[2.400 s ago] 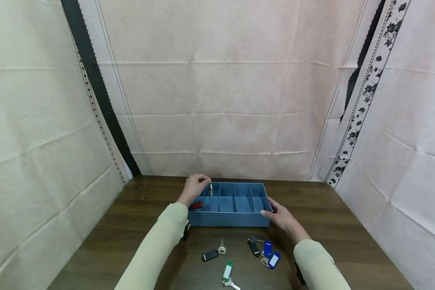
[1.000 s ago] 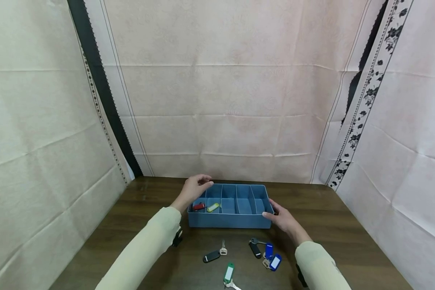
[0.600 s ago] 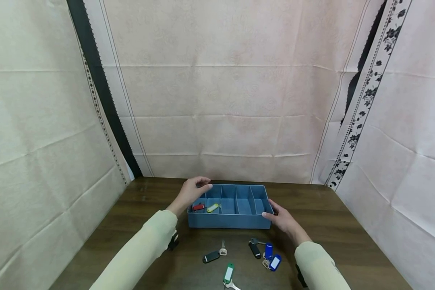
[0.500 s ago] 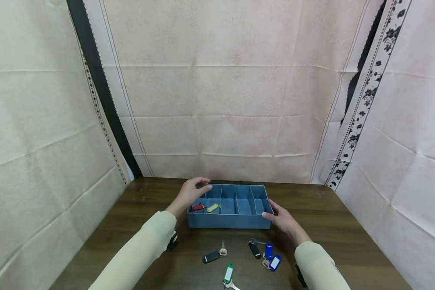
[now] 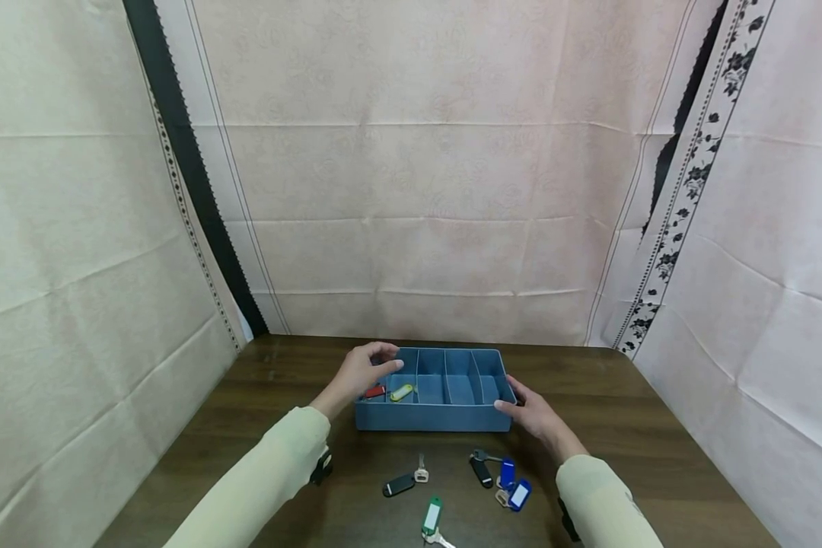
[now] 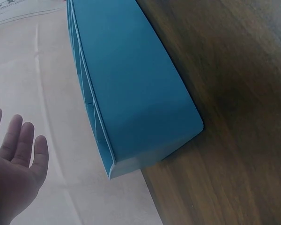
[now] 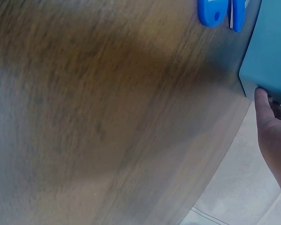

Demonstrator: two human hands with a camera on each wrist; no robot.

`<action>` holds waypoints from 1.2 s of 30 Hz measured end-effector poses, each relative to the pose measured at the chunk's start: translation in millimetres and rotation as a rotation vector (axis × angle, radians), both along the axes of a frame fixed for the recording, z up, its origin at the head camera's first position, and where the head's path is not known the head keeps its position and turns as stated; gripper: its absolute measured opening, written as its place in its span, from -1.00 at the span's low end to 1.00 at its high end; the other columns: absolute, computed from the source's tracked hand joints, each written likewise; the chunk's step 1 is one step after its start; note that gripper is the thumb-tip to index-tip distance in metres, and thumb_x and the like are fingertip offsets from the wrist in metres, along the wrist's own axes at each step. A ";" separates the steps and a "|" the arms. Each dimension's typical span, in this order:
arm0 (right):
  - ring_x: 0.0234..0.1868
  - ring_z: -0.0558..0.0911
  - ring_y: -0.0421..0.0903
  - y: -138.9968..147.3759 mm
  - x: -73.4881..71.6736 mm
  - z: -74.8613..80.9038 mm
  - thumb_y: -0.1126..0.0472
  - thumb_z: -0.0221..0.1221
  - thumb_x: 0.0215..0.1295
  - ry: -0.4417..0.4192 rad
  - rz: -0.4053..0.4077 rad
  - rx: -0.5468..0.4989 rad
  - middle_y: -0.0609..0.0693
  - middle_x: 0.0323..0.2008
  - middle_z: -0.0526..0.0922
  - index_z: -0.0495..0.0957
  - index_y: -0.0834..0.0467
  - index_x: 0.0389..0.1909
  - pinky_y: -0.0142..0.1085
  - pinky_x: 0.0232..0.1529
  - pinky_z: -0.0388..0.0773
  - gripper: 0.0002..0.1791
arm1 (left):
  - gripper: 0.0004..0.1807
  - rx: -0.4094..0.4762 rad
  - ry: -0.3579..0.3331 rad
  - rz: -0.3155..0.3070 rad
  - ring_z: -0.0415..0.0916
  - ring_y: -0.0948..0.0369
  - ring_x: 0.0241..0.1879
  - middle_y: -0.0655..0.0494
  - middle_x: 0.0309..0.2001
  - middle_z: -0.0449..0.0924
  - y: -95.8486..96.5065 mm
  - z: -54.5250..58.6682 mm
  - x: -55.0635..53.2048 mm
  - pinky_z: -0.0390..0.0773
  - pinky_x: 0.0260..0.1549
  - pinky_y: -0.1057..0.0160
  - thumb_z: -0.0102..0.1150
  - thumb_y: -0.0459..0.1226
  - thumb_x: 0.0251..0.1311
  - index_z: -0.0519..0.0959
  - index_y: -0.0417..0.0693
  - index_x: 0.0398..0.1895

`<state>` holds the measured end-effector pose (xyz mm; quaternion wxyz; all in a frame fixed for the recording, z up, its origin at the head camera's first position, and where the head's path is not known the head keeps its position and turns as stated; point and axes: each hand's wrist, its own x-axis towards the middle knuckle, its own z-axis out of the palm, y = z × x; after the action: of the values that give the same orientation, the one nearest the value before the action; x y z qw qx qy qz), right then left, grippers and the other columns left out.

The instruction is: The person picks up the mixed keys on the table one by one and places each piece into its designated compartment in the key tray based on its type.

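Note:
A blue divided organizer box [image 5: 431, 417] stands toward the far side of the table. My left hand [image 5: 358, 374] hovers over its left end with thumb and fingers apart, holding nothing; those fingers also look relaxed in the left wrist view. Beneath it, a red key tag [image 5: 375, 391] lies in the leftmost compartment. A yellow key tag [image 5: 402, 393] rests in the compartment beside that one. My right hand [image 5: 537, 417] grips the box's right end, thumb at the front corner and fingers along the side. In the right wrist view, fingertips meet the box's end wall [image 7: 267, 70].
On the wooden table [image 5: 623, 457] in front of the box lie a black key tag [image 5: 399, 485] with a key, a green key tag [image 5: 432, 516] with a key, and a cluster of blue key tags [image 5: 520, 495] with another black tag [image 5: 482, 472]. Pale cloth [image 5: 411, 190] hangs behind.
My left hand has let go of the yellow key tag, which now lies in the second compartment. That hand has since dipped slightly. My right hand stays on the box.

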<state>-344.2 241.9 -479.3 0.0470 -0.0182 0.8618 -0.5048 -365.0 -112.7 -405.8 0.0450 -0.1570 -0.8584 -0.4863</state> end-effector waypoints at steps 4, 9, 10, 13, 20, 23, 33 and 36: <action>0.46 0.03 0.40 0.3 -0.8 -0.5 -0.24 0.22 0.27 -0.001 -0.001 -0.004 0.31 0.51 0.04 0.00 0.05 0.57 0.31 0.30 0.14 -0.01 | -0.66 0.000 -0.001 -0.016 0.50 0.15 -0.03 0.15 -0.02 0.61 1.4 -0.7 2.1 0.55 0.01 0.10 0.31 -0.07 0.27 0.63 0.12 0.08; 0.46 0.03 0.40 0.1 -0.6 0.4 -0.23 0.23 0.27 0.003 0.000 -0.005 0.31 0.51 0.04 0.00 0.05 0.57 0.30 0.30 0.15 -0.01 | -0.65 0.005 -0.009 -0.030 0.49 0.14 0.00 0.05 0.03 0.60 1.6 -1.6 3.1 0.54 0.04 0.08 0.31 -0.05 0.26 0.63 0.11 0.08; 0.46 0.04 0.40 0.2 -0.6 0.5 -0.23 0.23 0.27 0.005 0.001 -0.005 0.31 0.50 0.04 0.00 0.05 0.57 0.31 0.29 0.15 -0.01 | -0.64 0.001 -0.007 -0.031 0.49 0.14 0.00 0.04 0.03 0.60 1.4 -1.8 3.4 0.54 0.05 0.07 0.31 -0.04 0.26 0.63 0.11 0.08; 0.46 0.04 0.40 0.3 -0.7 0.5 -0.24 0.23 0.26 0.007 -0.001 -0.003 0.31 0.50 0.05 0.00 0.04 0.57 0.31 0.29 0.15 -0.01 | -0.63 -0.015 -0.006 -0.026 0.48 0.13 0.00 0.04 0.03 0.59 1.8 -2.7 4.6 0.52 0.07 0.04 0.30 -0.03 0.27 0.63 0.09 0.08; 0.46 0.04 0.41 0.3 -1.0 0.1 -0.23 0.23 0.26 0.006 0.000 -0.009 0.31 0.51 0.04 0.00 0.05 0.58 0.30 0.29 0.15 0.00 | -0.64 -0.024 -0.011 -0.048 0.51 0.14 -0.05 0.16 -0.04 0.61 4.2 -7.3 11.6 0.60 -0.03 0.12 0.30 -0.03 0.27 0.64 0.11 0.08; 0.46 0.03 0.41 0.7 -1.6 -0.7 -0.23 0.24 0.26 0.006 0.004 -0.013 0.32 0.51 0.03 -0.01 0.05 0.58 0.30 0.29 0.16 0.00 | -0.64 -0.010 -0.015 -0.085 0.53 0.14 -0.03 0.11 -0.01 0.62 4.8 -8.2 15.6 0.60 -0.03 0.12 0.30 -0.03 0.27 0.64 0.08 0.08; 0.46 0.04 0.41 1.1 -1.4 -1.5 -0.24 0.23 0.26 0.009 0.007 -0.006 0.32 0.50 0.04 -0.01 0.06 0.58 0.32 0.29 0.15 0.01 | -0.65 -0.008 -0.031 -0.150 0.51 0.13 -0.01 0.14 0.00 0.59 7.6 -11.7 28.0 0.58 0.00 0.10 0.28 -0.02 0.29 0.63 0.10 0.08; 0.46 0.04 0.41 0.7 -1.0 -1.4 -0.24 0.23 0.26 0.006 0.004 -0.006 0.32 0.50 0.04 -0.01 0.05 0.58 0.31 0.29 0.15 0.00 | -0.66 -0.009 -0.024 -0.175 0.51 0.13 -0.03 0.09 0.00 0.59 8.2 -13.7 32.1 0.58 -0.01 0.10 0.27 -0.05 0.30 0.63 0.07 0.08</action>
<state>-345.2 242.6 -480.6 0.0452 -0.0217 0.8605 -0.5070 -332.8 -104.5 -419.5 -0.0087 -0.2256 -0.8441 -0.4863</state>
